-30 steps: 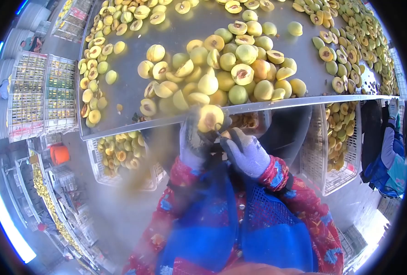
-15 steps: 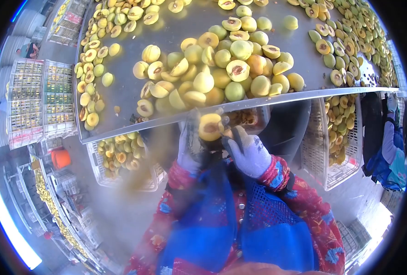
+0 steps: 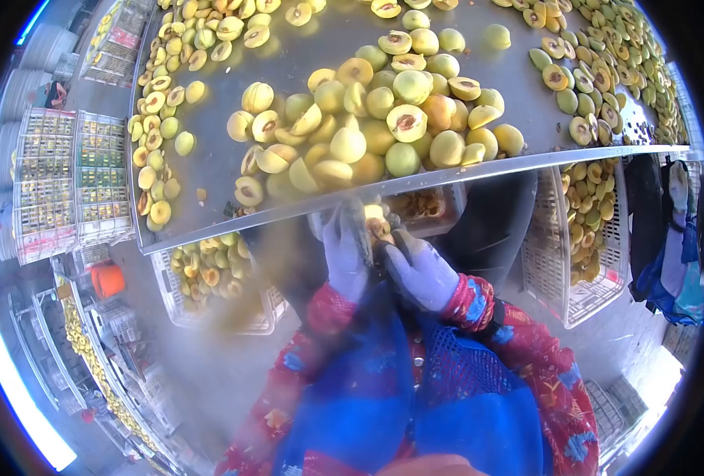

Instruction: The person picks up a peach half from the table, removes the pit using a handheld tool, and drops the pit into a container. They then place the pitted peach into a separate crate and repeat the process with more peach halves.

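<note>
Below the table edge, my two gloved hands meet over a cut yellow peach (image 3: 377,225). My left hand (image 3: 346,250) is closed around its left side, the fingers pointing up. From the right, my right hand (image 3: 419,270) presses its dark-tipped fingers against the fruit. Whether those fingers also hold a small tool I cannot make out. The peach's cut face, brownish at the centre, is partly covered by the fingers. Just beyond the hands, a heap of whole and halved peaches (image 3: 406,123) lies on the metal table (image 3: 209,143).
A raised metal rim (image 3: 447,173) runs along the table's near side. Under it stand a crate of peach halves (image 3: 582,230) at right, another crate (image 3: 209,274) at left and a container with brown scraps (image 3: 423,206). A co-worker's sleeve (image 3: 674,254) shows far right.
The peach has turned, so its cut face shows less than before. My left hand has come up more into view, and my right hand has moved slightly left, closer against the fruit.
</note>
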A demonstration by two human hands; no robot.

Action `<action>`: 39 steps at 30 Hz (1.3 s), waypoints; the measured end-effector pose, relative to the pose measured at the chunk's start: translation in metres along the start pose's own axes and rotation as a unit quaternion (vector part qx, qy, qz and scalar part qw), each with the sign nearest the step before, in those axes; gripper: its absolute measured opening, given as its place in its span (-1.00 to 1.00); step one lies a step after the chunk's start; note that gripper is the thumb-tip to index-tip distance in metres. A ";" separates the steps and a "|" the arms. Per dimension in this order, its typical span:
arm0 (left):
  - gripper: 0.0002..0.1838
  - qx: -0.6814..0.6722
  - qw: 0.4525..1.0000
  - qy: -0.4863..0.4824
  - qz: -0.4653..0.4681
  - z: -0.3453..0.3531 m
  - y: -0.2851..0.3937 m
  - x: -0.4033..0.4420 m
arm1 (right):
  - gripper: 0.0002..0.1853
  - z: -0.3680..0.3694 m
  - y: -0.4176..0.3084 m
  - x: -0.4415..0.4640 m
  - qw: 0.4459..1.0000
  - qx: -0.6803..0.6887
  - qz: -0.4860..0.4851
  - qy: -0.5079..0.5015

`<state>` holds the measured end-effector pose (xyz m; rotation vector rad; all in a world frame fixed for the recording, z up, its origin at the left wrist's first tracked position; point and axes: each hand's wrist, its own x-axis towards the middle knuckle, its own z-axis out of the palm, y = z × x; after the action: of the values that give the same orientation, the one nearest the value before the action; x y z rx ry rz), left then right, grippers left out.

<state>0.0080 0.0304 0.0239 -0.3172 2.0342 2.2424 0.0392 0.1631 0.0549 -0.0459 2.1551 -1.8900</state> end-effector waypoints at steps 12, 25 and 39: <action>-0.67 0.128 0.991 -0.002 0.022 0.006 0.000 -0.002 | -0.66 -0.013 -0.009 0.003 0.925 0.271 0.241 -0.114; -0.77 0.285 0.947 -0.056 0.140 0.010 0.006 0.002 | -0.70 -0.015 0.030 -0.006 0.932 0.293 0.189 -0.101; -0.80 0.285 0.956 -0.058 -0.028 0.009 -0.015 -0.002 | -0.62 -0.025 0.065 -0.005 0.841 0.399 0.349 -0.106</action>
<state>0.0125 0.0415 0.0107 -0.1791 2.4396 1.5001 0.0490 0.1979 -0.0053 0.5788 0.8917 -1.9908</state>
